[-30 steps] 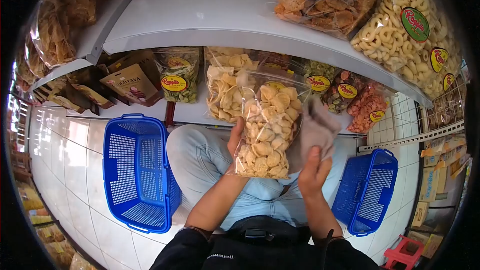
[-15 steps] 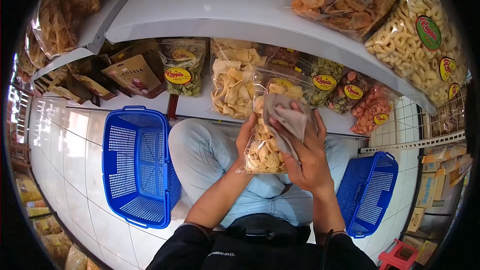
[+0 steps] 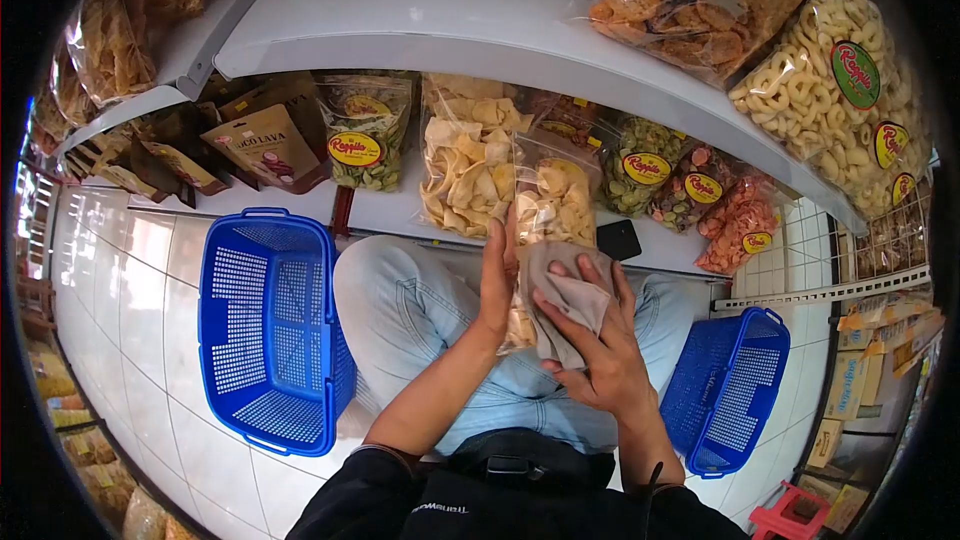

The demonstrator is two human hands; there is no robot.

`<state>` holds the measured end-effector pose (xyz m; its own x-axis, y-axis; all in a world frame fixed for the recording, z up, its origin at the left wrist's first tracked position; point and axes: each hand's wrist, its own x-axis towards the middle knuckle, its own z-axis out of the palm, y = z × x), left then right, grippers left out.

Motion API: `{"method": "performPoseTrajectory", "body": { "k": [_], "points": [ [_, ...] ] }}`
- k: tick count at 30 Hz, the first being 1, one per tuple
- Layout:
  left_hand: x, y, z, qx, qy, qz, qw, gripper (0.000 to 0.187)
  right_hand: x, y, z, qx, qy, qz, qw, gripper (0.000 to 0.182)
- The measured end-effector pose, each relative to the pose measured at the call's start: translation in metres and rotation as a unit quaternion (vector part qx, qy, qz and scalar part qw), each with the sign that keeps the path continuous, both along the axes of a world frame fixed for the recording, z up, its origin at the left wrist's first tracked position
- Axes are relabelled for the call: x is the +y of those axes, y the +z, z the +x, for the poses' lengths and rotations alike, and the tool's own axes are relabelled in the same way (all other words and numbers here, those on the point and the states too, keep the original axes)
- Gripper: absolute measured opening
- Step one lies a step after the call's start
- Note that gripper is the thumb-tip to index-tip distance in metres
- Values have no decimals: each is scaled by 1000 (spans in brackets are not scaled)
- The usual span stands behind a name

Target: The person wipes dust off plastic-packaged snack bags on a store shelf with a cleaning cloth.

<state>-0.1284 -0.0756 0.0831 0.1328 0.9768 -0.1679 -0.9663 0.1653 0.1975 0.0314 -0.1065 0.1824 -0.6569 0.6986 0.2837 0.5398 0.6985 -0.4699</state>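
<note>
A clear plastic bag of pale chips (image 3: 555,202) stands tilted above my lap. Along its left edge my left hand (image 3: 495,285) supports it, fingers pointing up and partly behind the plastic. My right hand (image 3: 608,360) presses a grey cloth (image 3: 578,297) flat against the lower front of the bag, with its fingers partly spread over the folds. The cloth covers much of the bag's lower half. Just behind, on the low shelf, stands a larger bag of similar chips (image 3: 465,165).
Blue plastic baskets flank my crossed legs, one at left (image 3: 268,340) and one at right (image 3: 728,390). Beyond are bags of green chips (image 3: 640,165) and pink chips (image 3: 738,225). A dark flat object (image 3: 619,239) lies at the shelf edge. An upper shelf (image 3: 480,55) overhangs the front.
The cloth and my right hand have slid down the bag, uncovering its upper front. My left fingers have straightened along its side. The dark flat object has come into sight.
</note>
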Motion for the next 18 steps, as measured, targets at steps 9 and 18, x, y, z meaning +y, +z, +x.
{"method": "performPoseTrajectory", "body": {
  "k": [9,18],
  "points": [
    [12,24,11,369,92,224,897,86,-2,-32,13,169,-177,-91,965,87],
    [-1,-4,19,198,-52,83,975,71,-17,-64,33,606,-205,-363,677,97]
  ]
}}
